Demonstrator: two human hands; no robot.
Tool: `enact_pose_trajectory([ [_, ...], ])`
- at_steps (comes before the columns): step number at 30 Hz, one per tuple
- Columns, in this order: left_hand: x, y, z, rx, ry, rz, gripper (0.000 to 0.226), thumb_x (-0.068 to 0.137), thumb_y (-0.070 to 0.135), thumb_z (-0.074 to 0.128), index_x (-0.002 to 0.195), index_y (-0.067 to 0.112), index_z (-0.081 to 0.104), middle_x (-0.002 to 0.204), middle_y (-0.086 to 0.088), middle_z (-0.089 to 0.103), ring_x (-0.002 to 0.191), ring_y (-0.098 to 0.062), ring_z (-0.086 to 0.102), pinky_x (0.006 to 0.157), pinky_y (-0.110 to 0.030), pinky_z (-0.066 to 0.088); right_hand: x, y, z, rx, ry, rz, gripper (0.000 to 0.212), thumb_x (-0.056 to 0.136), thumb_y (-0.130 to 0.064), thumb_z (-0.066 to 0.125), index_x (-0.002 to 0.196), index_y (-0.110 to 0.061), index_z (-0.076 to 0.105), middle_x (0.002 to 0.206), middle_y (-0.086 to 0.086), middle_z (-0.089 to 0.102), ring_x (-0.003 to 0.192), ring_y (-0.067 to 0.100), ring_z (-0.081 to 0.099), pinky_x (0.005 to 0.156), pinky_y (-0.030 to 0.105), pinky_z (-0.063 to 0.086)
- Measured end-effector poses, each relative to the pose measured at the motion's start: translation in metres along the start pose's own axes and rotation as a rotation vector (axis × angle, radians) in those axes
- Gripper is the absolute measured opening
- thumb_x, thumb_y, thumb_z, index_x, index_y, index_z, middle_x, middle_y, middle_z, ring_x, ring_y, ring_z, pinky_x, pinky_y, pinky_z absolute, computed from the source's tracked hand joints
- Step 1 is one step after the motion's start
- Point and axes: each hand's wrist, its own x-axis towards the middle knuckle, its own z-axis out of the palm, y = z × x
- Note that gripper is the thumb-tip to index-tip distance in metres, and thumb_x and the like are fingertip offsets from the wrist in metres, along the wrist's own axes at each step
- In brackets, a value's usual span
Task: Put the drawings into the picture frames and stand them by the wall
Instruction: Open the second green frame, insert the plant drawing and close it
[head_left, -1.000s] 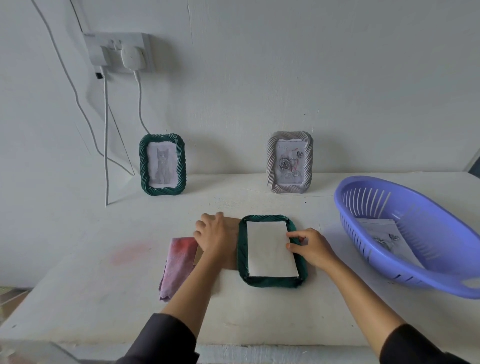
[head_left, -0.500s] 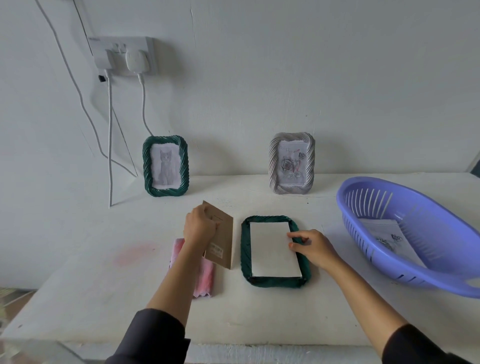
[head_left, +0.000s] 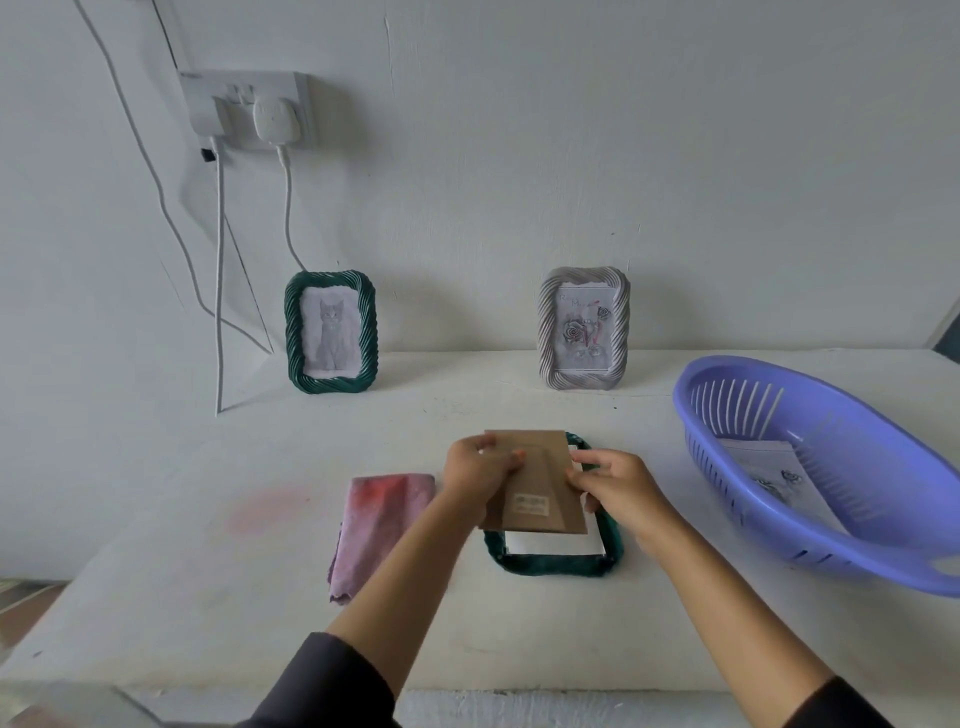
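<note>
Change: brown cardboard backing board (head_left: 540, 493) is off the table and over the dark green rope-edged frame (head_left: 558, 565) lying face-down mid-table; 1 s ago it lay flat left of it. L hand (head_left: 475, 475) pinches the board's left edge, R hand (head_left: 618, 486) left the white drawing sheet (head_left: 550, 544) and now grips the board's right edge. So drawing looks seated, closing the back is next (board not yet pressed in). Around: pink cloth (head_left: 379, 519) just beside, purple plastic basket (head_left: 878, 525) w/ another drawing (head_left: 769, 467), green cat frame (head_left: 331, 332) and grey rose frame (head_left: 584, 328) upright at wall; nothing blocks the gap between them
</note>
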Motion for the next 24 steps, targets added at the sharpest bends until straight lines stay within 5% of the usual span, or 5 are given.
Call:
enact_pose_trajectory([
  [5, 0.001, -0.009, 0.014, 0.278, -0.008, 0.076, 0.003, 0.085, 0.012, 0.062, 0.086, 0.01, 0.06, 0.085, -0.004, 0.059, 0.093, -0.026, 0.062, 0.09, -0.038, 0.053, 0.003, 0.005, -0.005, -0.07, 0.076, 0.07, 0.028, 0.084, -0.004, 0.058, 0.111, -0.009, 0.065, 0.066, 0.002, 0.061, 0.051, 0.012, 0.049, 0.052, 0.021, 0.04],
  [8, 0.004, -0.009, 0.016, 0.348, -0.011, 0.106, 0.037, 0.086, 0.013, 0.062, 0.061, 0.024, 0.035, 0.07, 0.005, 0.045, 0.085, -0.021, 0.053, 0.079, -0.034, 0.051, 0.006, 0.009, -0.006, -0.089, 0.08, 0.094, 0.031, 0.084, -0.007, 0.059, 0.114, -0.011, 0.065, 0.068, 0.002, 0.062, 0.047, 0.015, 0.046, 0.052, 0.023, 0.039],
  [11, 0.008, -0.01, 0.017, 0.388, -0.013, 0.129, 0.04, 0.086, 0.014, 0.061, 0.06, 0.024, 0.033, 0.068, 0.007, 0.042, 0.084, -0.019, 0.05, 0.063, -0.021, 0.043, 0.006, 0.01, -0.005, -0.096, 0.083, 0.1, 0.029, 0.084, -0.005, 0.058, 0.112, -0.01, 0.066, 0.067, 0.002, 0.062, 0.046, 0.016, 0.044, 0.052, 0.024, 0.038],
  [16, 0.013, -0.013, 0.018, 0.449, -0.01, 0.128, 0.042, 0.084, 0.017, 0.064, 0.057, 0.024, 0.033, 0.069, 0.004, 0.044, 0.083, -0.02, 0.05, 0.08, -0.034, 0.049, 0.007, 0.011, -0.005, -0.084, 0.088, 0.118, 0.03, 0.084, -0.004, 0.058, 0.112, -0.009, 0.066, 0.071, 0.002, 0.062, 0.048, 0.012, 0.044, 0.047, 0.021, 0.037],
  [24, 0.018, -0.016, 0.017, 0.551, -0.002, 0.21, 0.044, 0.085, 0.02, 0.062, 0.057, 0.026, 0.029, 0.065, 0.01, 0.036, 0.085, -0.019, 0.047, 0.079, -0.03, 0.043, 0.01, 0.013, -0.006, -0.08, 0.086, 0.141, 0.032, 0.085, -0.004, 0.057, 0.116, -0.009, 0.063, 0.075, 0.002, 0.062, 0.048, 0.011, 0.045, 0.044, 0.019, 0.035],
])
